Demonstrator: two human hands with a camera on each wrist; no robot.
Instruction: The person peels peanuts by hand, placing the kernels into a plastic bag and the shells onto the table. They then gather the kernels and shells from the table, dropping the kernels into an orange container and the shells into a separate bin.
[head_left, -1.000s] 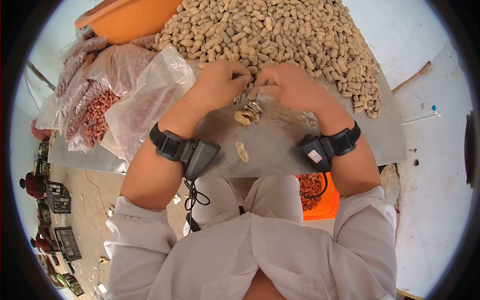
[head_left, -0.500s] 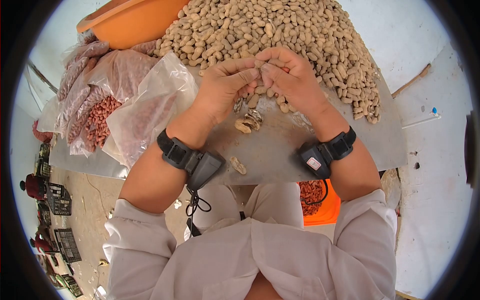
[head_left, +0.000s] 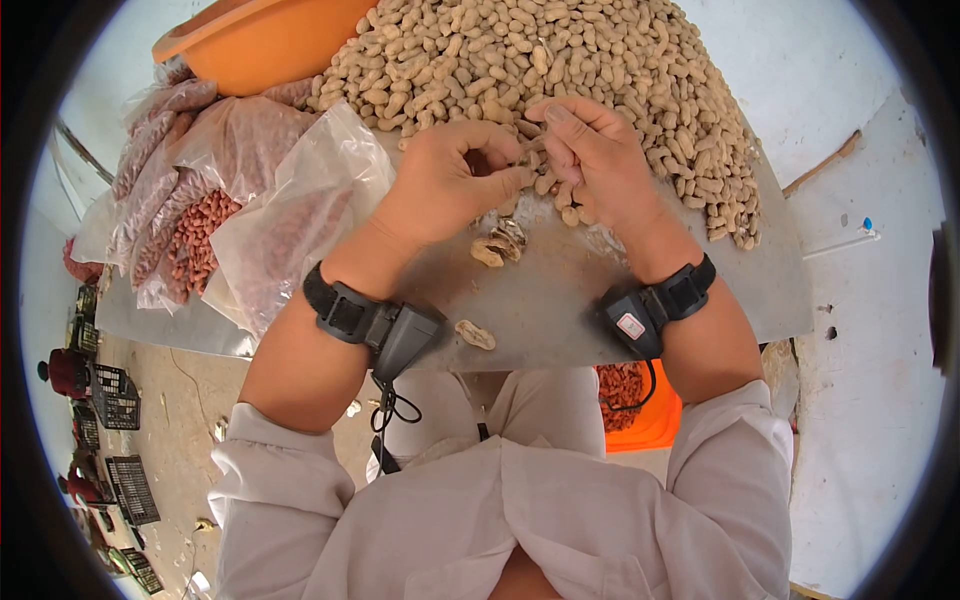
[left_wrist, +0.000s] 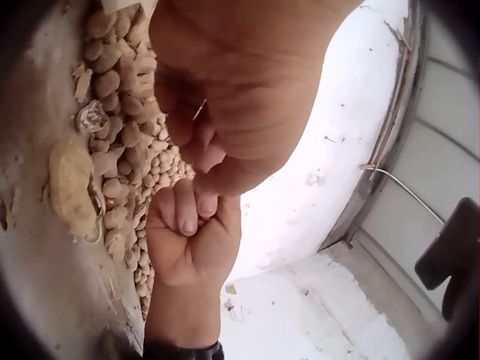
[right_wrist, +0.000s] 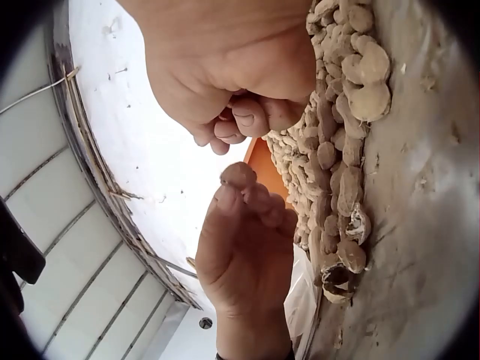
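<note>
My left hand pinches a peanut between thumb and fingertips, over the near edge of the heap of unshelled peanuts. Close beside it, my right hand is curled, thumb against the bent fingers. A small reddish bit, looking like a peanut kernel, shows in the right hand's curled fingers; most of it is hidden. Below the hands, split peanut shells lie on the metal tabletop. Another shell rests near the table's front edge.
Clear plastic bags of red kernels lie on the left, with an orange basin behind them. Under the table edge stands an orange tub holding reddish pieces. A white wall rises at the right.
Both hands have lifted from the heap's edge and, after meeting at the fingertips, have drawn slightly apart. The shell near the table's front edge has shifted a little in view.
</note>
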